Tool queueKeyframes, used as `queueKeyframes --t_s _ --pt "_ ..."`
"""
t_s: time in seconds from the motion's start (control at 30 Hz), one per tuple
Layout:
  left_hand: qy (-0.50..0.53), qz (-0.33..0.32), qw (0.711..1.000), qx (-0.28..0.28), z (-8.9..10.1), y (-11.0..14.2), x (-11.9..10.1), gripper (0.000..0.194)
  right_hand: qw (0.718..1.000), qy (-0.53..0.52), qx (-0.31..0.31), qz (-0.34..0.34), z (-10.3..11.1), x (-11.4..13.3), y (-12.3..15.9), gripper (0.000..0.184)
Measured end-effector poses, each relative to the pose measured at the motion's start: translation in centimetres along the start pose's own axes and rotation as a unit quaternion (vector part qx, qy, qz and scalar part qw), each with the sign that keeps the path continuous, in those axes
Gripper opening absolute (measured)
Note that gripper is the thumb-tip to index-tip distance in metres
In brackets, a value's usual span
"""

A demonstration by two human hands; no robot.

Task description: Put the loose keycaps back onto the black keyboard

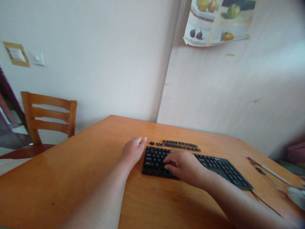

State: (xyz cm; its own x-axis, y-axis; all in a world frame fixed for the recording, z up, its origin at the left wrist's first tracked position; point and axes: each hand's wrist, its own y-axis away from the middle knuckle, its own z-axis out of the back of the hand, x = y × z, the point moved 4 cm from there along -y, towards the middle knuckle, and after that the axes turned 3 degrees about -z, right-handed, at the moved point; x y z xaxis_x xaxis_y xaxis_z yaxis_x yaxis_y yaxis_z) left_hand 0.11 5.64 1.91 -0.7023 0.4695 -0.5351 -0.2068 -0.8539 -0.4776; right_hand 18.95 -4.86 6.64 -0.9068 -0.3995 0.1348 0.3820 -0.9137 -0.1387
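A black keyboard (152, 160) lies on the wooden table, with its bottom row at the left end lacking keycaps. My right hand (184, 165) is over its left half, thumb and fingers curled together close to the keys. Whatever the fingertips grip is hidden or too small to name. Just beyond the keyboard's upper left corner, my left hand (133, 151) is closed, its thumb pointing up and right; its palm side is hidden. Loose keycaps (180, 143) stand in two rows behind the keyboard, and among them is a long space bar keycap (173, 146).
The table (100, 152) reaches back to the wall. A wooden chair (51, 113) stands at the left. A thin pale stick (269, 170) and a white object (296, 194) lie at the right, near the keyboard's cable (267, 203). Fruit paintings (219, 20) hang above.
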Motion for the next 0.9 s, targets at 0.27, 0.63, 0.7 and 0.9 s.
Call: queueKeyframes --t_s 0.27,0.63,0.7,0.9 --pt "-0.018 -0.024 0.999 0.036 -0.9 0.0 0.1 0.047 1.000 0.023 -0.012 0.005 -0.6 0.7 -0.2 0.014" --pt "0.003 -0.020 0.999 0.034 -1.1 0.2 0.3 0.046 0.998 0.058 -0.007 -0.009 -0.7 1.1 -0.2 0.017" --pt "0.005 -0.018 0.999 0.039 -1.1 0.2 0.2 0.046 0.998 0.056 -0.010 -0.009 -0.7 1.2 -0.2 0.017" --pt "0.009 -0.012 0.999 0.051 -1.1 0.2 0.1 0.046 0.998 0.061 -0.004 -0.009 -1.0 1.4 -0.3 0.019"
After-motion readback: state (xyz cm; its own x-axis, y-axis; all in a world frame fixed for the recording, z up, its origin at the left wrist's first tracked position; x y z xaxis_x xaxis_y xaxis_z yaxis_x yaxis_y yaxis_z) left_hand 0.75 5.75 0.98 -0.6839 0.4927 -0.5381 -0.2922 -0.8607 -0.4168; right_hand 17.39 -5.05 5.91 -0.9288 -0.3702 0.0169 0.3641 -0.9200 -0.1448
